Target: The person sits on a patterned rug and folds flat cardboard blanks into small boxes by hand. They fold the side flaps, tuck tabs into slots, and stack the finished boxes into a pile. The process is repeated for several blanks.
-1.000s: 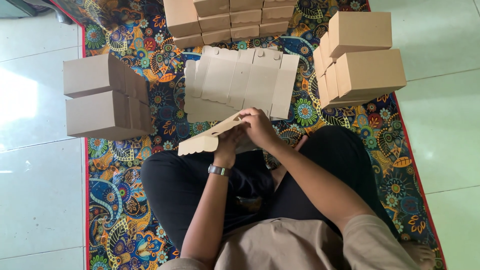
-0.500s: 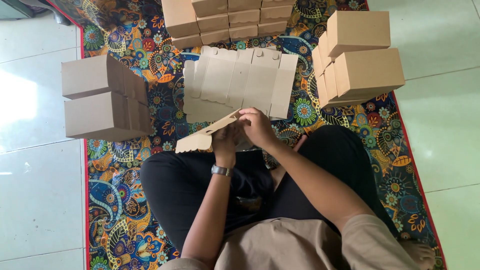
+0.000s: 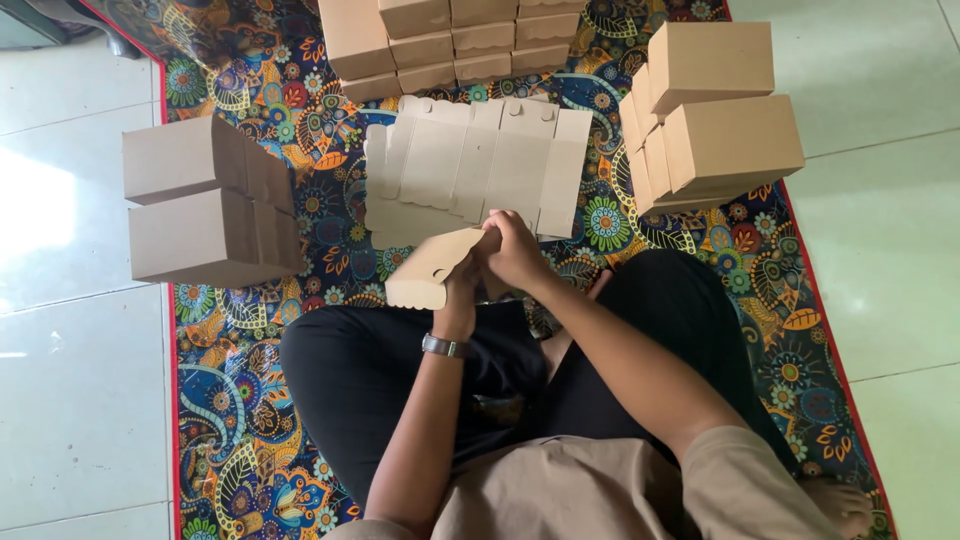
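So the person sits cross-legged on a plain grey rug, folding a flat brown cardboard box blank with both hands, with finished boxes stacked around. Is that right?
Not quite: the rug is not plain grey but brightly patterned with many-coloured flowers and a red edge, as the head view shows. The rest holds: both the left hand and right hand grip the flat brown cardboard box blank, and finished boxes are stacked around.

The person wears a loose, beige short-sleeved shirt [image 3: 590, 495] of plain cloth, with its right sleeve ending above the elbow. Below the shirt, towards the feet, come black trousers [image 3: 360, 380] of plain fabric, covering both legs. A slim wristwatch with a silver-coloured case and a dark strap [image 3: 443, 346] circles the left wrist, well beyond the shirt's edge. Both forearms and the left hand [image 3: 462, 275] and right hand [image 3: 515, 250] are bare, without gloves or rings that can be made out. One bare foot [image 3: 835, 500] shows just right of the shirt.
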